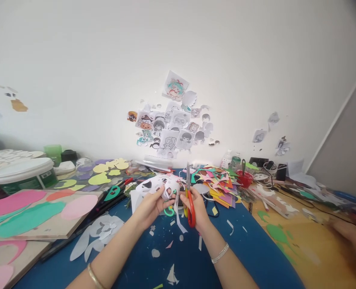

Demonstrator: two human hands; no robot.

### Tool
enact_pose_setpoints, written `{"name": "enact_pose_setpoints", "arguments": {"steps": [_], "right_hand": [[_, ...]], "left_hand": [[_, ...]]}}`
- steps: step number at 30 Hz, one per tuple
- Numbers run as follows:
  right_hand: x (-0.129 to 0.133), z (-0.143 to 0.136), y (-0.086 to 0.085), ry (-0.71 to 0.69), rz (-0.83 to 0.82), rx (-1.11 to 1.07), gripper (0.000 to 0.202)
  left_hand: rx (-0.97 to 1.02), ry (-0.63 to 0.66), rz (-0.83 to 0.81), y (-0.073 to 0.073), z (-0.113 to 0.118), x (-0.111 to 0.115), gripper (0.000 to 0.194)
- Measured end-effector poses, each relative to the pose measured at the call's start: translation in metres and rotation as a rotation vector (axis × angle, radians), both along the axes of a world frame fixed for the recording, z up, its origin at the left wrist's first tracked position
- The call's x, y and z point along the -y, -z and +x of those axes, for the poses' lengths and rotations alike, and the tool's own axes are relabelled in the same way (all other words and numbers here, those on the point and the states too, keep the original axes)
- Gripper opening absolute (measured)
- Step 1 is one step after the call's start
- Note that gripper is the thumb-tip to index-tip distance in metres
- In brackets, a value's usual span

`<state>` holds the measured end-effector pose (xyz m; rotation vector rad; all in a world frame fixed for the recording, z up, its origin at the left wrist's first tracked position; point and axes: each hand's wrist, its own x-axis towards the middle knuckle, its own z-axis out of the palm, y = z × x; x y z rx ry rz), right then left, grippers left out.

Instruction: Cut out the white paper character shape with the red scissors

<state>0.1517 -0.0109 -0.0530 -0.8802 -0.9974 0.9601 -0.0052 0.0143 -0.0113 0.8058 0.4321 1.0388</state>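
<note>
Between the fingers of my left hand (150, 206) is a white paper cutout (167, 185) with holes and dark printed patches. A narrow paper strip (181, 222) dangles from it toward the table. My right hand (198, 208) is closed around red-handled scissors (191, 208), their blades pointing up and away from me. The fingertips of both hands are close together at the paper's right edge. Behind the left fingers shows a green scissor handle (169, 211), partly hidden. Small paper scraps (155, 253) are scattered on the blue mat (196, 265) below.
White petal-like cutouts (101, 233) lie left of my forearm, near boards (60, 224) bearing coloured shapes. A white-lidded tub (21, 170) stands at the far left. Coloured paper offcuts (218, 184) pile up behind my right hand. Another person's hand (345, 233) rests at the right edge.
</note>
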Motion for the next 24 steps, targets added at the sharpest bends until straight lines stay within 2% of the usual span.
{"name": "enact_pose_setpoints", "arguments": {"steps": [5, 10, 15, 20, 24], "right_hand": [[0.002, 0.007, -0.002, -0.15, -0.073, -0.109, 0.031], [0.006, 0.012, -0.006, -0.097, -0.038, -0.111, 0.029], [0.008, 0.011, -0.009, -0.04, -0.011, -0.025, 0.034], [0.009, 0.007, -0.013, -0.005, 0.046, 0.04, 0.032], [0.01, 0.006, -0.012, 0.021, 0.028, 0.064, 0.035]], "left_hand": [[-0.075, -0.008, -0.014, -0.001, 0.002, 0.003, 0.018], [-0.202, -0.031, 0.152, -0.004, -0.003, 0.005, 0.032], [-0.285, -0.08, 0.151, -0.01, -0.008, 0.004, 0.051], [-0.361, -0.108, 0.166, -0.011, -0.011, 0.001, 0.047], [-0.454, -0.171, 0.188, -0.01, -0.013, -0.002, 0.045]]}}
